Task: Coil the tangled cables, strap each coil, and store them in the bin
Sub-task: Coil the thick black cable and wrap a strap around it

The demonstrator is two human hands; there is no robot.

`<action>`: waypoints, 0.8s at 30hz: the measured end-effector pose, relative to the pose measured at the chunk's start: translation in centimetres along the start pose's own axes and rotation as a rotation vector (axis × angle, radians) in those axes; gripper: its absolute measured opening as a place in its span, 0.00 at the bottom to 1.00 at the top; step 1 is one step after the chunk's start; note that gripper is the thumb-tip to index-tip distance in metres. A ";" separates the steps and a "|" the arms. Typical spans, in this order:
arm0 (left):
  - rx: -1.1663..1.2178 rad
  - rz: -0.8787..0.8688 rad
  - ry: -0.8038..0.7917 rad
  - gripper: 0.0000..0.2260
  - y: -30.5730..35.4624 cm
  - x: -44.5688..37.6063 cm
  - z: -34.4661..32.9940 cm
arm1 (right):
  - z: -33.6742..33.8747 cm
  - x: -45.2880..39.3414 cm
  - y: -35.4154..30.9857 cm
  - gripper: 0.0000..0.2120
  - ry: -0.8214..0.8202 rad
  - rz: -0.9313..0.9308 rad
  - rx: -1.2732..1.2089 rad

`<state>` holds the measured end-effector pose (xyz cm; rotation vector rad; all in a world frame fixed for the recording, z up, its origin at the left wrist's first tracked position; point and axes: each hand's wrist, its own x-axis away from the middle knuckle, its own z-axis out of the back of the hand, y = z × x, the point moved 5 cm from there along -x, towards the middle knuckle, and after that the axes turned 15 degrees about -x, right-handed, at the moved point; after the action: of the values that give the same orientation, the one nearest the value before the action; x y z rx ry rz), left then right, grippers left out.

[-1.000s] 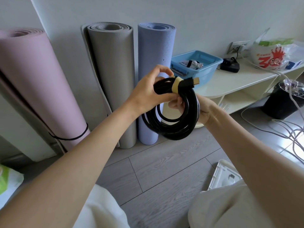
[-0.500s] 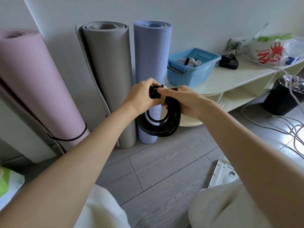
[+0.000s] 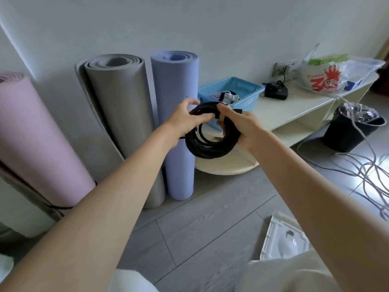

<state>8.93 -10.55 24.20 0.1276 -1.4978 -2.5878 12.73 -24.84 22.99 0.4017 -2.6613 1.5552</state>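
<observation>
cable coil (image 3: 210,144): glossy black rubber; bin (image 3: 250,89): smooth blue plastic; floor (image 3: 210,228): matt wood-grain

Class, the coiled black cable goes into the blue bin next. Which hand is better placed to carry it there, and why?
Probably the right hand: it grips the black cable coil at the strap and is nearer the blue bin. The left hand holds the far side.

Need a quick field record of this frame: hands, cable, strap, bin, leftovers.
left hand: grips the top left of the coiled black cable
right hand: grips the coil's right side, by the strap
tan strap: around the coil, mostly hidden by fingers
light blue plastic bin: on the cream shelf unit, some items inside
coil position: held in the air in front of the bin
loose grey cables: on the floor, right
</observation>
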 end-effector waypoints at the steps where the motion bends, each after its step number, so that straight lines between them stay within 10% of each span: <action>1: 0.131 0.078 -0.017 0.21 0.0 -0.8 -0.4 | 0.6 -1.3 -1.1 0.06 0.036 0.002 -0.129; 8: 0.423 0.036 0.126 0.07 5.9 -11.5 -2.5 | 2.2 -12.9 -7.9 0.13 0.252 0.045 -0.320; 14: 0.414 0.114 0.108 0.06 5.2 -21.4 -3.6 | 3.9 -20.3 -10.3 0.08 -0.003 -0.087 -0.045; 24: -0.314 0.156 0.089 0.19 2.8 -28.4 -6.9 | 5.4 -28.4 -7.7 0.07 0.214 -0.241 0.627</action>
<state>38.13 -12.99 23.16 0.0841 -1.0129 -2.6119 42.52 -27.30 22.36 0.5107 -1.8447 2.1676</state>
